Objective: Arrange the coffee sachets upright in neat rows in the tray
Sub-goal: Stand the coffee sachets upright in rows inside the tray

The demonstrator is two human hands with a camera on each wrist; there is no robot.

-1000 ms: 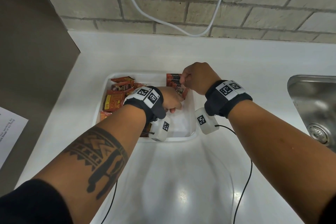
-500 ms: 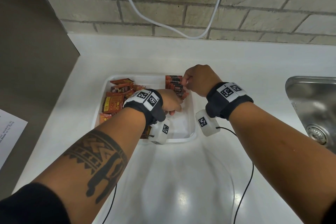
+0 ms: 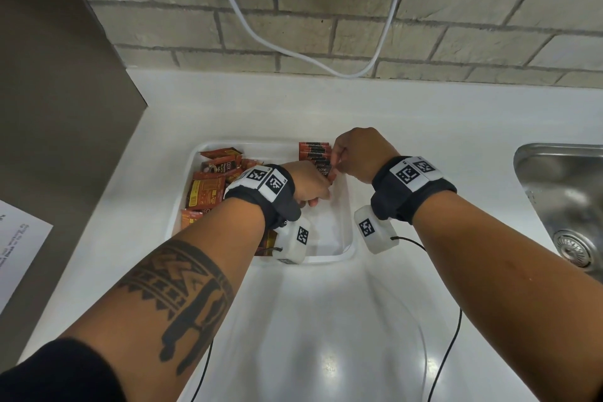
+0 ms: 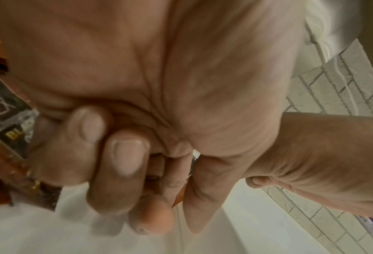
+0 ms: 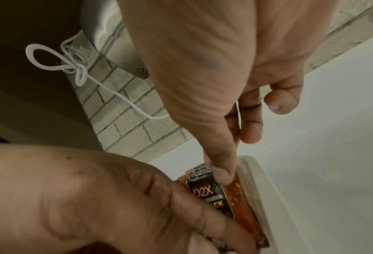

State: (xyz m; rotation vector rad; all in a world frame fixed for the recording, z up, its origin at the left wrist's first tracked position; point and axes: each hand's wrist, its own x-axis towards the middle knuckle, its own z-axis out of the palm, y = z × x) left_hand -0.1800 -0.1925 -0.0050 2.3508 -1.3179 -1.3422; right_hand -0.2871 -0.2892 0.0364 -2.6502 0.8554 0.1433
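Note:
A white tray (image 3: pixel 349 232) sits on the white counter. Loose orange-brown coffee sachets (image 3: pixel 208 186) lie piled in its left half. A short row of upright sachets (image 3: pixel 314 152) stands in the back right corner. Over the tray's middle, my left hand (image 3: pixel 310 188) has its fingers curled round a black-and-orange D2X sachet (image 5: pixel 213 194) at the front of that row. My right hand (image 3: pixel 354 153) pinches the same sachet's top edge, its thumb (image 5: pixel 222 171) pressed on the front. Another sachet (image 4: pixel 5 130) shows beside my left palm. The tray's front right part is bare.
A steel sink (image 3: pixel 561 192) lies at the right edge of the counter. A white cable (image 3: pixel 293 52) hangs on the brick wall behind. A sheet of paper (image 3: pixel 16 248) lies left of the counter, below a dark side panel.
Both hands stay at the upright row in the tray's back right corner. They have barely shifted, and the front sachet now stands a little closer to the row.

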